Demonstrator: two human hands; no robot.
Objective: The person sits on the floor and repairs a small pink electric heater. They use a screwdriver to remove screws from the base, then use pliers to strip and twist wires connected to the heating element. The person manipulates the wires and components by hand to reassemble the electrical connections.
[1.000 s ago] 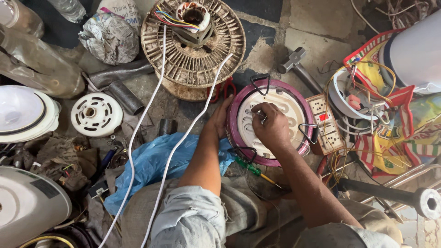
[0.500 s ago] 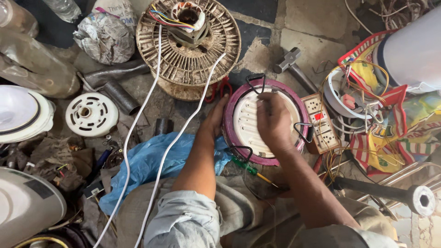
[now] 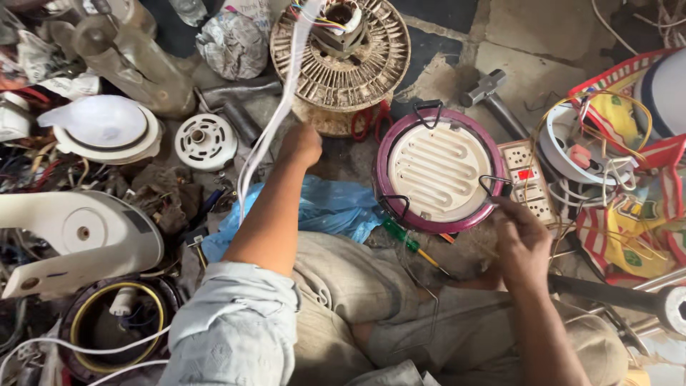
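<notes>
— So where is the round heater plate (image 3: 437, 169)?
— On the floor between the two hands, purple rim up, its coiled face bare.
— And the right hand (image 3: 524, 239)?
— Just beside the plate's lower right edge, fingers curled near a wire clip (image 3: 494, 184); I cannot tell if they pinch anything.
— The left hand (image 3: 301, 144)?
— Closed in a loose fist, well left of the plate, beside the white cable (image 3: 268, 136).

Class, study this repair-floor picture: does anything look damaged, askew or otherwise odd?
Yes. The round fan motor housing at the top lies opened, with coloured wires spilling from its hub. White cables trail loose over the left hand. A green-handled screwdriver lies loose beside the purple-rimmed heater plate.
</notes>
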